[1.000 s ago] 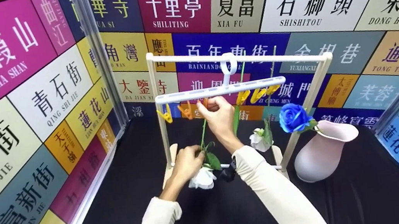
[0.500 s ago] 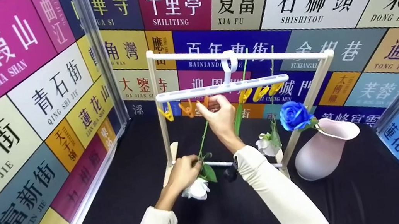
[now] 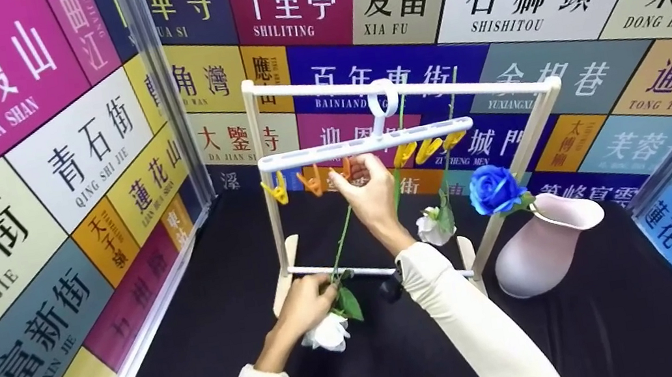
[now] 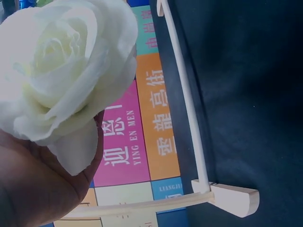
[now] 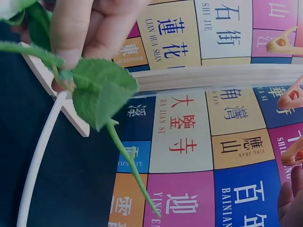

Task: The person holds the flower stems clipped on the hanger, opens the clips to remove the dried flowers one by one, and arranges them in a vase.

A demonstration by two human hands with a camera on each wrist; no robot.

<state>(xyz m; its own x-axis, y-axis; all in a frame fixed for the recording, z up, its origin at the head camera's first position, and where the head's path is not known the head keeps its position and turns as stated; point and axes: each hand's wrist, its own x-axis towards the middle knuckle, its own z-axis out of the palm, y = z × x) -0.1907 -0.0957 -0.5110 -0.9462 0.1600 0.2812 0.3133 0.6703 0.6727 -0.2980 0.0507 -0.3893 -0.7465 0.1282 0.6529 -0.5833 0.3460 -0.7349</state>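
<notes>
My left hand (image 3: 305, 304) pinches the stem of a white rose (image 3: 328, 333) just behind its bloom, with the flower head low and the green stem slanting up. In the right wrist view, the rose's leaf (image 5: 102, 92) and the cut end of the stem show, the end apart from the clips. My right hand (image 3: 370, 191) is raised to the white hanger (image 3: 318, 153), its thumb and fingers gripping an orange clip (image 3: 343, 168) there. The left wrist view shows the bloom large, covering part of the left hand.
The hanger hooks over a wooden rack (image 3: 467, 91). Another orange clip (image 3: 313, 182) and several yellow clips hang from it. A second white rose (image 3: 435, 225) hangs head down at right. A blue rose (image 3: 497, 190) leans from a pink vase (image 3: 536, 255) beside the rack.
My left hand has moved down and slightly left with the white rose, drawing the stem lower. My right hand stays at the orange clip, while the hanger sways a little.
</notes>
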